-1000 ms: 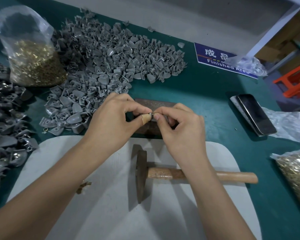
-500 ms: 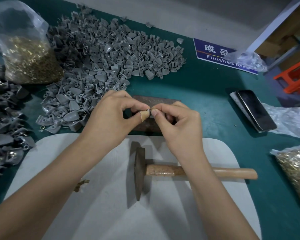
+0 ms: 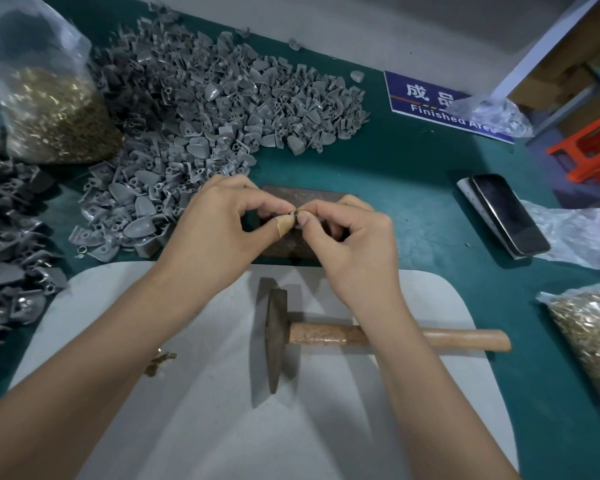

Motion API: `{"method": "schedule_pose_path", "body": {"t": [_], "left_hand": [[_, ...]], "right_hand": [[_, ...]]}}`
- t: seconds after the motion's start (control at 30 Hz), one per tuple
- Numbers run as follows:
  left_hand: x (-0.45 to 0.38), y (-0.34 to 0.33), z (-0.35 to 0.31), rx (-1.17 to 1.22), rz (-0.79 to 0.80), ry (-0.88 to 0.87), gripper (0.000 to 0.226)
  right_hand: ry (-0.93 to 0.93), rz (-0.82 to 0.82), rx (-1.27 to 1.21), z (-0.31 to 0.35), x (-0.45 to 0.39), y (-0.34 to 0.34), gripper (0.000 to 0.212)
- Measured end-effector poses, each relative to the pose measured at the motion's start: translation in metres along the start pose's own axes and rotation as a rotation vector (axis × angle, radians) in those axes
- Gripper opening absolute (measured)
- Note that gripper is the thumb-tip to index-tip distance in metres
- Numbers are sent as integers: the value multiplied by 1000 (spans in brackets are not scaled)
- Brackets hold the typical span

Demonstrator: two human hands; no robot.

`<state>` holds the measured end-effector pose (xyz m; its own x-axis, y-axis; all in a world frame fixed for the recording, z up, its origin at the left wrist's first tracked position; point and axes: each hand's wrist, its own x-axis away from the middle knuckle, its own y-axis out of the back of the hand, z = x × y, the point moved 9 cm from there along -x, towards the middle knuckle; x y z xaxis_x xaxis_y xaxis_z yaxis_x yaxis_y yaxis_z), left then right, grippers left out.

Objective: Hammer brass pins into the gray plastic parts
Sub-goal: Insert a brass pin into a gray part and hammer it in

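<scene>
Fingers (image 3: 274,204) of left hand (image 3: 219,233) and right hand (image 3: 354,244) pinch one small gray part with pin above rusty metal block (image 3: 312,195): pin-seating step, probably; next, lay part down, take idle hammer (image 3: 278,337).

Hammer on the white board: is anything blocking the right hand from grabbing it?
Nothing visible covers the hammer; its handle lies bare under the right hand. But that hand and the left hand both pinch a small gray part.

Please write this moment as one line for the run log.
stage: fitting pin | left hand: pinches small part | right hand: pinches same spot | hammer: lying unused on white board
</scene>
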<state>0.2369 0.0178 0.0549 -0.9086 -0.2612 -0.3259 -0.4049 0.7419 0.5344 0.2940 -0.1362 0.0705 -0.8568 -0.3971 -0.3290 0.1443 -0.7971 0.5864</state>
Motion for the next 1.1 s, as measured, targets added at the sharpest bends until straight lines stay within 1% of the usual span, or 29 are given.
{"method": "schedule_pose_path", "body": {"t": [0.13, 0.27, 0.37, 0.53, 0.7, 0.97, 1.1], "left_hand": [[1, 2, -6, -96, 0, -46, 14], [1, 3, -9, -128, -24, -71, 13], [2, 2, -9, -132, -29, -76, 9], [1, 0, -11, -122, -20, -102, 8], [1, -2, -10, -108, -8, -89, 9], [0, -3, -11, -123, -8, -111, 9], [1, -2, -13, -114, -19, -108, 14]], "right_hand": [[-20, -22, -35, -3, 0, 1, 10], [3, -42, -24, -2, 1, 4, 6], [49, -37, 40, 1, 1, 4, 3], [138, -53, 94, 9, 3, 3, 8], [105, -53, 5, 6, 3, 3, 9], [100, 2, 46, 4, -2, 2, 12], [56, 23, 33, 2, -2, 0, 12]]}}
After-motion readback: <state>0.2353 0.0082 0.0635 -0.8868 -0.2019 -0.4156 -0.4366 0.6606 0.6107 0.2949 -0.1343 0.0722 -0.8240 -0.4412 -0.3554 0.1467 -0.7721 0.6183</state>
